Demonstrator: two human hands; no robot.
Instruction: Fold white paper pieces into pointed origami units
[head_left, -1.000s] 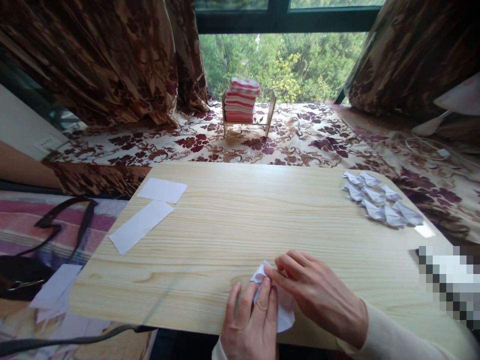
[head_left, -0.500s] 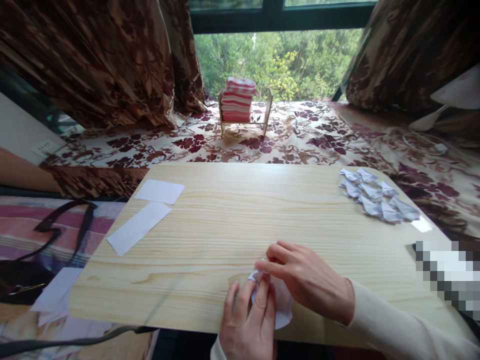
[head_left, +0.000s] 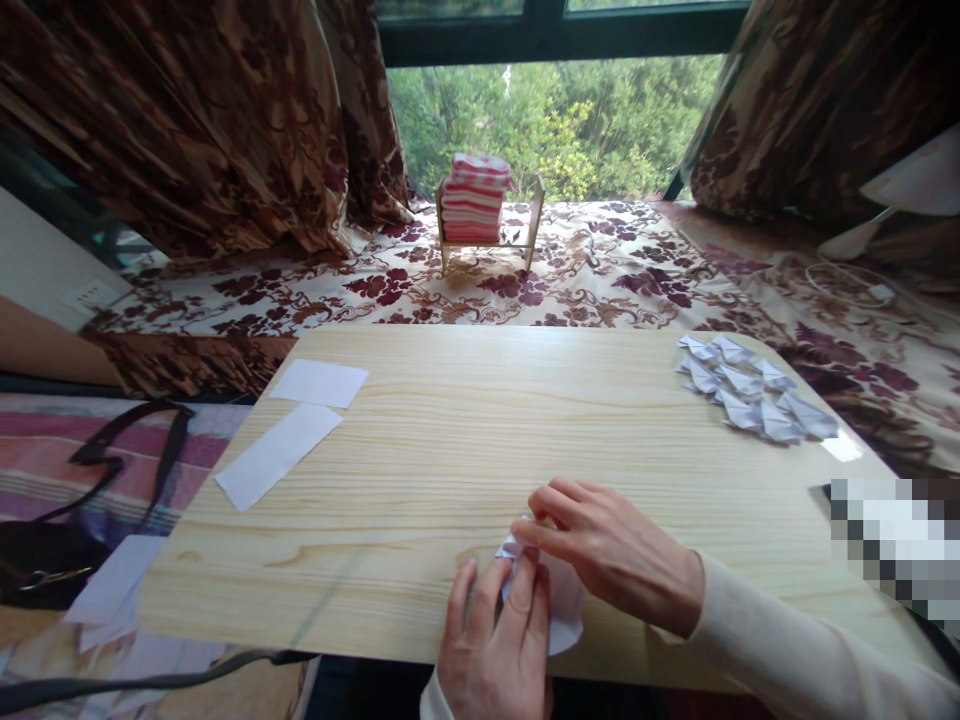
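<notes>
A partly folded white paper (head_left: 564,605) lies near the front edge of the wooden table, much of it covered by my hands. From below, my left hand (head_left: 499,630) grips it against the tabletop, fingers pointing away from me and slightly parted. My right hand (head_left: 619,550) reaches in from the right, its thumb and fingers closed at the paper's far folded end. The two hands meet there, and the fingertips hide the fold. At the table's far right corner sit several folded white paper pieces (head_left: 742,385), pointed in shape.
Two flat paper strips, a shorter one (head_left: 321,382) and a longer one (head_left: 277,455), lie on the table's (head_left: 450,430) left side. More loose paper (head_left: 120,580) rests beyond its left edge, beside a dark bag (head_left: 45,560). Stacked pink-and-white cloths (head_left: 474,205) stand on the windowsill.
Very little differs. My right hand and forearm have shifted slightly left, still at the paper's folded end; my left hand stays in place.
</notes>
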